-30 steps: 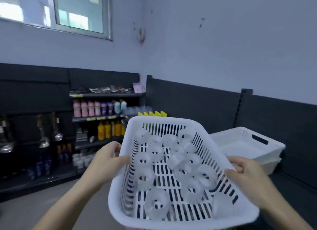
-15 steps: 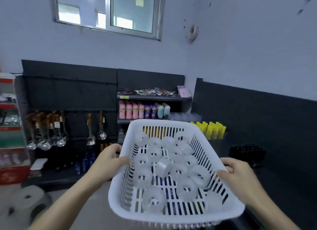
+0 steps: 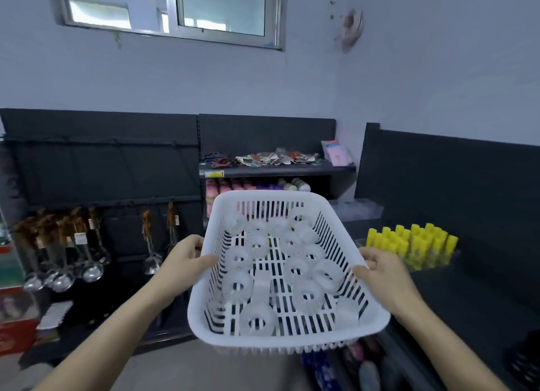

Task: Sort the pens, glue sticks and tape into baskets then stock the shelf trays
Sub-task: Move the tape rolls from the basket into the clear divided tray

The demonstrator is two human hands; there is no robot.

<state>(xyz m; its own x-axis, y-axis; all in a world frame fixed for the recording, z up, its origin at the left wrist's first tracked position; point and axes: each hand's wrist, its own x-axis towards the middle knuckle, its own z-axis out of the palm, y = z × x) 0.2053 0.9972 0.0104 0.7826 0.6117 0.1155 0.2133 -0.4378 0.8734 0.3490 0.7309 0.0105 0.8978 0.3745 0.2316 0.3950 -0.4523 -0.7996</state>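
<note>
I hold a white slatted plastic basket (image 3: pixel 266 197) in the air in front of me, tilted with its far end up. Several clear tape rolls (image 3: pixel 295 269) lie loose on its bottom. My left hand (image 3: pixel 187 260) grips the basket's left rim. My right hand (image 3: pixel 382 276) grips its right rim. Yellow-capped glue sticks (image 3: pixel 415 244) stand in a clear tray on the dark shelf to the right, beyond my right hand.
A clear empty tray (image 3: pixel 356 209) sits further back on the same shelf. Dark shelving ahead holds bottles (image 3: pixel 216 190) and packets (image 3: pixel 274 158). Ladles (image 3: pixel 90 269) hang at the left. Products (image 3: pixel 359 364) fill a lower shelf under the basket.
My view has swung left and come closer to the corner shelving. The glue sticks now show at the right, and the white bins seen earlier are out of view. Both hands keep the basket.
</note>
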